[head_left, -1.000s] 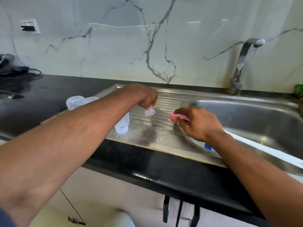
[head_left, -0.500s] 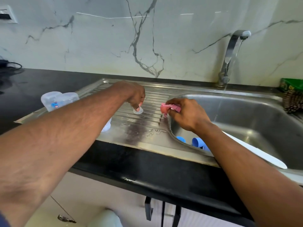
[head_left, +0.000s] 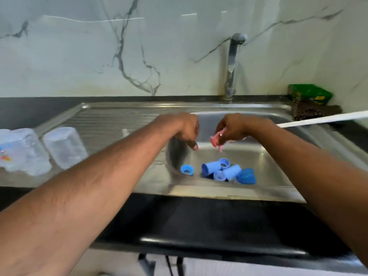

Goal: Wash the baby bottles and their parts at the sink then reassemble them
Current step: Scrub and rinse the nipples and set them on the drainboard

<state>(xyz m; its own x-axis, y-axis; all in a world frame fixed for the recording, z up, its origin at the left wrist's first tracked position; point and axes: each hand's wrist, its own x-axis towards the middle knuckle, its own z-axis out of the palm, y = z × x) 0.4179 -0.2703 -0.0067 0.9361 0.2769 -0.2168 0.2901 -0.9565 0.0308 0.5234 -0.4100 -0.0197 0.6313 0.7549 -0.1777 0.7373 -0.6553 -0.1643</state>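
My left hand (head_left: 187, 132) hangs over the left rim of the sink basin (head_left: 278, 156), fingers loosely curled with one pointing down, and holds nothing. Beside it, my right hand (head_left: 237, 127) pinches the pink head of a cleaning brush (head_left: 216, 140); its long white handle (head_left: 322, 120) sticks out to the right. Several blue bottle caps and collar rings (head_left: 221, 171) lie heaped on the basin floor below both hands. Two clear bottles (head_left: 23, 151) (head_left: 64, 147) stand upside down on the drainboard at left. A small clear teat (head_left: 125, 132) sits on the drainboard.
The tap (head_left: 232, 64) rises behind the basin and no water runs from it. A green packet (head_left: 310, 94) and a dark scrubber (head_left: 315, 112) sit at the sink's back right corner. Black countertop (head_left: 199, 226) edges the front.
My left hand let go of the clear teat on the drainboard and moved right to the basin. My right hand carried the pink brush head over the basin. The view swung right.
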